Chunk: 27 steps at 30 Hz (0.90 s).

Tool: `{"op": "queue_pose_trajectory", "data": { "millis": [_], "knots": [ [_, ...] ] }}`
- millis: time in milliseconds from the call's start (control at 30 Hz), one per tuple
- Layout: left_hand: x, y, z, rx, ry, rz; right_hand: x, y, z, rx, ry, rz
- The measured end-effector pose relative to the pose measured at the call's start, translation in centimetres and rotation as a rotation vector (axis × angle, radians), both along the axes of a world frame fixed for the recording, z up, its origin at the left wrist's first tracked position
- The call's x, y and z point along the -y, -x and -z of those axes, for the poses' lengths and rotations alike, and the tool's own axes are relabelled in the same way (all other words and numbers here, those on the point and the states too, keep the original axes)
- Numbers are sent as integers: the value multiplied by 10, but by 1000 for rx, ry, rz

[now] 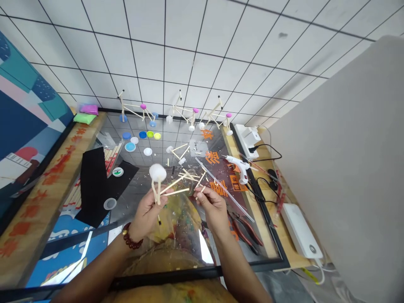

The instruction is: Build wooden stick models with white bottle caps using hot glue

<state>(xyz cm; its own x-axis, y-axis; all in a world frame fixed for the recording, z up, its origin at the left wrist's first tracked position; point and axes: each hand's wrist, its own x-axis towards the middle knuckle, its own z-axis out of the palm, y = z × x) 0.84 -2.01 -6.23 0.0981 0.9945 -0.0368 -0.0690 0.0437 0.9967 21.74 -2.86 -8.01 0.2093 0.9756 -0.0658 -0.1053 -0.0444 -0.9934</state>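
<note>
My left hand is closed round a frame of thin wooden sticks, its joints partly hidden by my fingers. A round white cap sits at the frame's upper end. To the right, my right hand pinches a short piece of stick between thumb and fingertips. A small gap separates this piece from the frame's right-hand tip. Several loose sticks lie on the glass tabletop just beyond both hands. Farther back is another small stick assembly with white caps.
Three stick models with pink tops stand along the back wall. Coloured caps and black cloth lie left. On the right are a white glue gun, a clear glue stick, pliers and a power strip.
</note>
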Motion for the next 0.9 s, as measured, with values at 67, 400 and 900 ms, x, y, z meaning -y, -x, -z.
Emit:
{"op": "queue_pose_trajectory", "data": {
  "millis": [67,400,900],
  "knots": [
    [-4,4,2,-120,-63,19,-1,1,1,-134,57,-15],
    [-13,8,9,-227,-177,38,-1,9,2,-76,63,-31],
    [-10,11,21,-342,-281,90,-4,16,10,-136,152,-103]
  ]
}}
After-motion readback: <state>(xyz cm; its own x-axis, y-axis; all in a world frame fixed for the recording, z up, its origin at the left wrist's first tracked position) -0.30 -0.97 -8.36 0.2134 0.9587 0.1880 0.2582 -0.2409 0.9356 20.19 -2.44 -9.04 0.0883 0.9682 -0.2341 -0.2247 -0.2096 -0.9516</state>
